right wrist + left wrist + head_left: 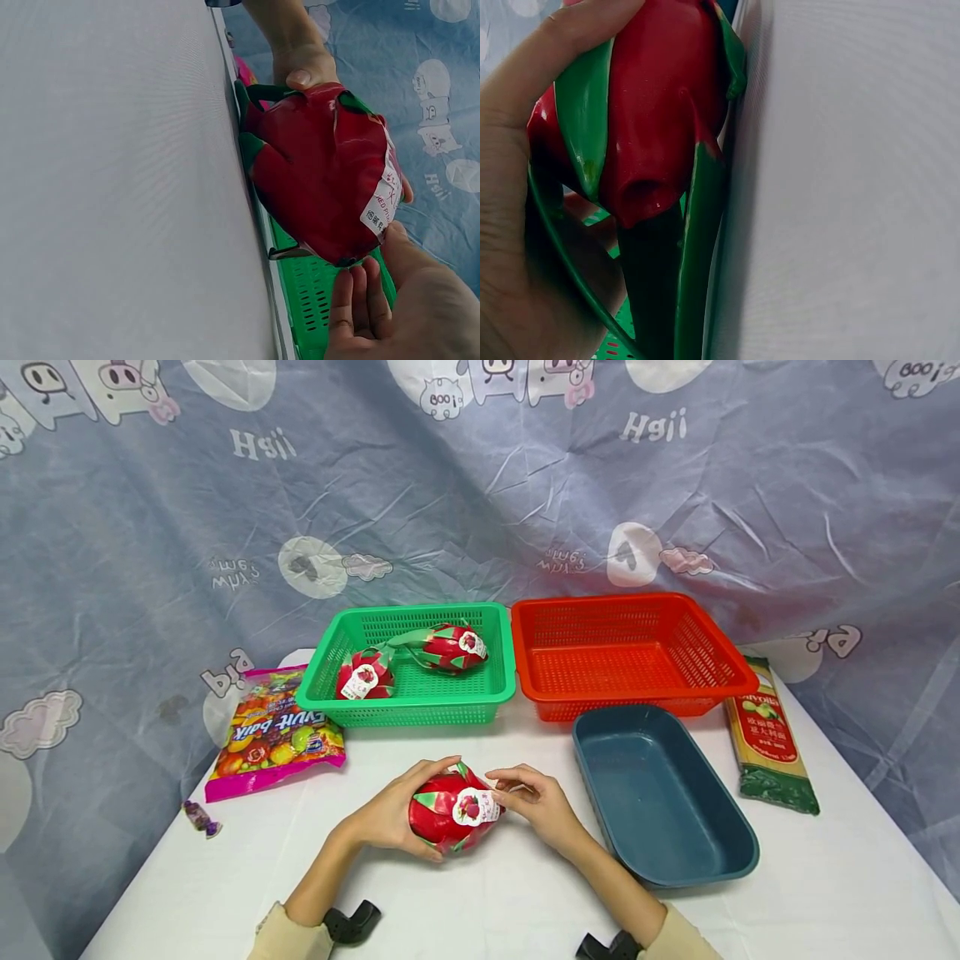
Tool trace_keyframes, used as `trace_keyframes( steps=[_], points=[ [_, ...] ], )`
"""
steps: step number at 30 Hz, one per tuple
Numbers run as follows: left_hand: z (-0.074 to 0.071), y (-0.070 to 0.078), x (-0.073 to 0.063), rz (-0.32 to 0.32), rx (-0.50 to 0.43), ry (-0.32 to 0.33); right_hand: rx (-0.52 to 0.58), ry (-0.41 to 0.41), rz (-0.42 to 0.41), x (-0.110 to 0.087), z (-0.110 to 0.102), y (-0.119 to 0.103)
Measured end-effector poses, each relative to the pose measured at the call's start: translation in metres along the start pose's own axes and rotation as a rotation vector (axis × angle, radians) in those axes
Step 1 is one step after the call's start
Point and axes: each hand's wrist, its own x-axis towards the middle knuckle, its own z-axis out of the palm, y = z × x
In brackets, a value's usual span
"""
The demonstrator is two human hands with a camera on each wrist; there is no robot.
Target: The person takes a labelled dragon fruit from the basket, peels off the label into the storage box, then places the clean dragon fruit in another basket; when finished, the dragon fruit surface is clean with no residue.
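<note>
My left hand (392,812) grips a red dragon fruit (431,817) with green leafy tips from its left side, thumb below and fingers over the top. The fruit lies on its side just above or on the white table. A white label (471,807) with a fruit picture faces up on it. At the fruit's right end is my right hand (542,808), its thumb touching the label's edge and its index finger stretched out above. In the right wrist view the other fingers (360,296) lie bent close under the fruit's tip.
Behind, a green basket (405,714) holds two labelled dragon fruits (450,647). Beside it stands a red basket (600,664). A dark blue tub (667,802) sits right of my right hand. Candy bag (273,735) and wrapped candy (201,818) lie left, a spaghetti pack (771,739) right.
</note>
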Motion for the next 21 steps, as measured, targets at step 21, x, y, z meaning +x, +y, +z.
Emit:
trace_keyframes(
  steps=[21],
  points=[
    [-0.0010, 0.0032, -0.0002, 0.007, 0.007, -0.017, 0.171, -0.020, 0.146, 0.0017, -0.0017, 0.0010]
  ],
)
